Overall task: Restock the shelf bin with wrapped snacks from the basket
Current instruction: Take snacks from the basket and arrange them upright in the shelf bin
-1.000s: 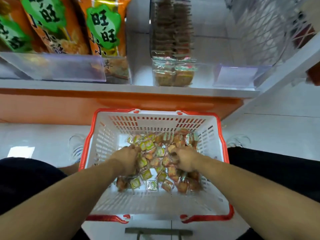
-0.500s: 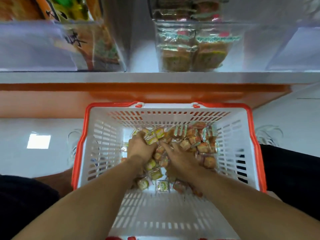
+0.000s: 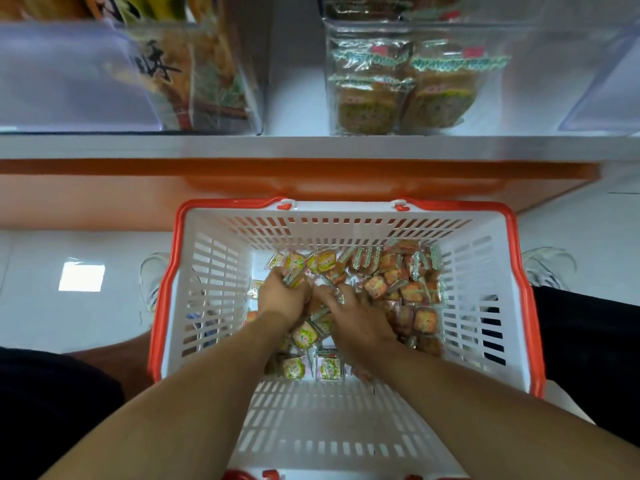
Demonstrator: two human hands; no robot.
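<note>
A white basket with an orange rim (image 3: 207, 271) stands on the floor below me. A heap of small wrapped snacks (image 3: 398, 282) lies at its far end. My left hand (image 3: 282, 297) is down in the heap, its fingers curled round a bunch of wrapped snacks. Close beside it, my right hand (image 3: 353, 320) grips more of them, its fingers buried among the wrappers. On the shelf above stands a clear shelf bin (image 3: 391, 81) with the same kind of wrapped snacks stacked inside.
A clear bin of large orange snack bags (image 3: 194, 77) stands at the left of the white shelf (image 3: 311, 147). An orange base panel (image 3: 104, 195) runs below the shelf. White floor tiles (image 3: 52, 323) lie around the basket, and my dark-clothed knees (image 3: 588, 341) flank it.
Both hands have come together in the middle of the heap and closed on snacks. The view has dropped nearer to the basket and shelf.
</note>
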